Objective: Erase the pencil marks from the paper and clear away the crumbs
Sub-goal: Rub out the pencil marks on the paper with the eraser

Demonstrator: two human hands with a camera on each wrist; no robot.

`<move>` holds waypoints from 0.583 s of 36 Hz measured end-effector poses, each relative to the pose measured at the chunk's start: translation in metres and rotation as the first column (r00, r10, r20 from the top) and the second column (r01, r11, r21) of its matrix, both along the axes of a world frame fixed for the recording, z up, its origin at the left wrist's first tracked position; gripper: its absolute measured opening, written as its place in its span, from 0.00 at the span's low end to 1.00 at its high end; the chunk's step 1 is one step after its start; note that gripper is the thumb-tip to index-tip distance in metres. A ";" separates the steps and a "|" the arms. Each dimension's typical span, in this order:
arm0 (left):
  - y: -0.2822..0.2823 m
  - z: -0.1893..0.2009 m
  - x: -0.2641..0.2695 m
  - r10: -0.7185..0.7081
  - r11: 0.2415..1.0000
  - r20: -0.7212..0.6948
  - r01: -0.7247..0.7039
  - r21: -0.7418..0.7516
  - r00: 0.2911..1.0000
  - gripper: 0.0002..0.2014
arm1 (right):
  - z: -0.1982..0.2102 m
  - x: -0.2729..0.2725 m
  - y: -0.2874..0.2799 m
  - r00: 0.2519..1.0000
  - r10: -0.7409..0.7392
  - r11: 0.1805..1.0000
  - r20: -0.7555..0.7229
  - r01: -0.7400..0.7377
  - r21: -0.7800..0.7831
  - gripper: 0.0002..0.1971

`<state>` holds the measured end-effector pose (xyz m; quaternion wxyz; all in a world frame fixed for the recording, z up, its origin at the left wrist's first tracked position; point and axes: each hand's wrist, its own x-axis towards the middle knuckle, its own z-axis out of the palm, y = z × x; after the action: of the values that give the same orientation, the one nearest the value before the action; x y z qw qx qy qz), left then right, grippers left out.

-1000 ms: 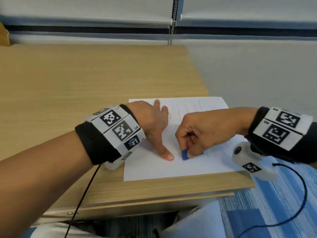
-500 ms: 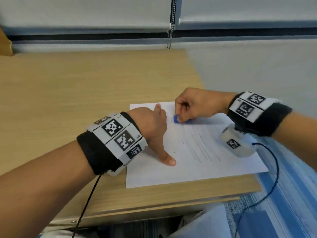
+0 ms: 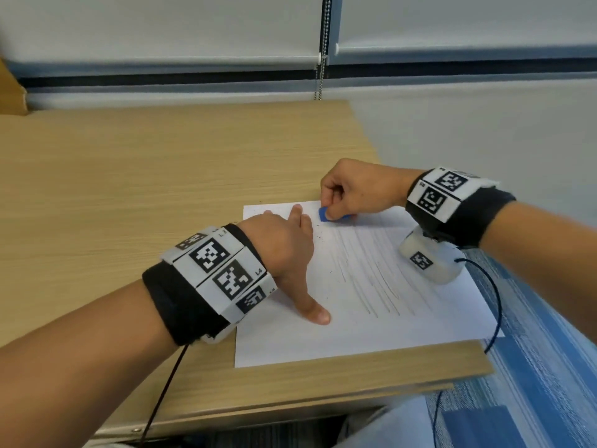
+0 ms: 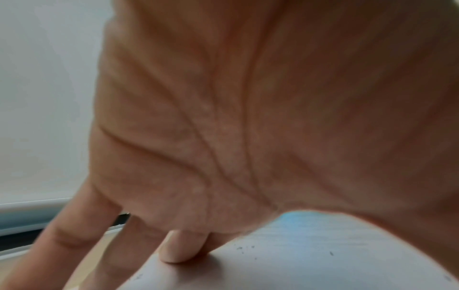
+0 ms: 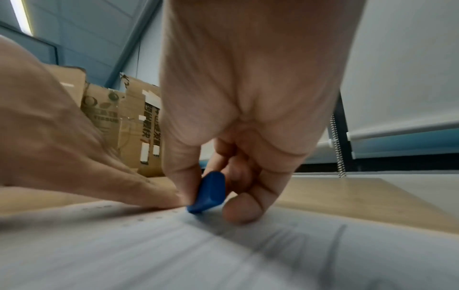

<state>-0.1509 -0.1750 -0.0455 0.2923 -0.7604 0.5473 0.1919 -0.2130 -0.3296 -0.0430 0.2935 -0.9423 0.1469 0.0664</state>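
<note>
The right hand pinched a blue eraser between thumb and fingers, its lower edge set on the paper's far edge, likely to rub the pencil marks running down the sheet. The left hand lay flat with fingers spread, pinning the paper to the desk against sliding. Crumbs speckled the sheet beside it.

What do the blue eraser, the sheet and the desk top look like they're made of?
Eraser: probably rubber or vinyl; solid matte blue with rounded edges, pinched in the right hand.
Sheet: thin matte white paper, lying flat and bearing pencil lines.
Desk: light wood grain, likely laminate over board; too smooth to be sure.
</note>
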 end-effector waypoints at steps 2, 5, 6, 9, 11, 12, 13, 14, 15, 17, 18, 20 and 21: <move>0.000 0.000 0.000 0.009 1.000 -0.003 -0.009 0.008 1.000 0.75 | 0.001 -0.005 0.004 0.996 0.064 0.997 -0.059 -0.061 0.047 0.04; -0.001 -0.003 0.001 0.008 1.000 -0.008 -0.008 -0.001 1.000 0.76 | 0.005 -0.013 0.015 0.945 0.227 0.967 -0.234 -0.190 0.172 0.04; 0.000 -0.004 0.002 0.011 1.000 -0.010 -0.011 -0.003 1.000 0.76 | 0.006 -0.012 0.017 0.934 0.250 0.961 -0.257 -0.207 0.183 0.05; 0.000 -0.003 0.001 0.014 1.000 -0.010 -0.014 0.009 1.000 0.76 | 0.007 -0.005 0.013 0.967 0.174 0.979 -0.187 -0.150 0.137 0.06; -0.001 -0.001 0.000 0.012 1.000 -0.011 -0.012 0.018 1.000 0.75 | 0.005 0.000 0.009 0.992 0.083 0.993 -0.091 -0.075 0.087 0.05; -0.001 0.000 0.000 0.012 1.000 -0.011 -0.011 0.021 1.000 0.75 | 0.003 0.001 0.008 0.997 0.051 0.997 -0.050 -0.048 0.066 0.05; 0.000 0.000 0.000 0.011 1.000 -0.010 -0.010 0.024 1.000 0.74 | 0.002 0.000 0.008 0.999 0.037 0.998 -0.029 -0.036 0.057 0.04; 0.000 0.000 -0.001 0.010 1.000 -0.007 -0.010 0.025 1.000 0.74 | 0.002 -0.001 0.009 0.999 0.043 0.997 -0.032 -0.041 0.058 0.04; -0.001 0.000 0.000 0.011 1.000 -0.004 -0.010 0.025 1.000 0.74 | 0.003 -0.003 0.011 0.996 0.066 0.996 -0.062 -0.062 0.069 0.04; -0.001 -0.001 0.000 0.016 1.000 -0.006 -0.015 0.023 1.000 0.75 | 0.007 -0.010 0.018 0.970 0.158 0.982 -0.185 -0.136 0.128 0.04; -0.001 -0.002 0.000 0.020 1.000 -0.009 -0.019 0.021 1.000 0.75 | 0.009 -0.013 0.022 0.941 0.218 0.970 -0.259 -0.180 0.162 0.04; -0.001 -0.002 0.000 0.022 1.000 -0.014 -0.022 0.015 1.000 0.75 | 0.010 -0.019 0.031 0.868 0.322 0.943 -0.379 -0.256 0.213 0.03; -0.001 -0.002 0.001 0.022 1.000 -0.017 -0.022 0.011 1.000 0.75 | 0.010 -0.020 0.034 0.847 0.344 0.936 -0.405 -0.273 0.224 0.03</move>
<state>-0.1503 -0.1756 -0.0478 0.2897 -0.7631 0.5403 0.2044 -0.2333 -0.2956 -0.0335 0.3121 -0.8878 0.0498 0.3345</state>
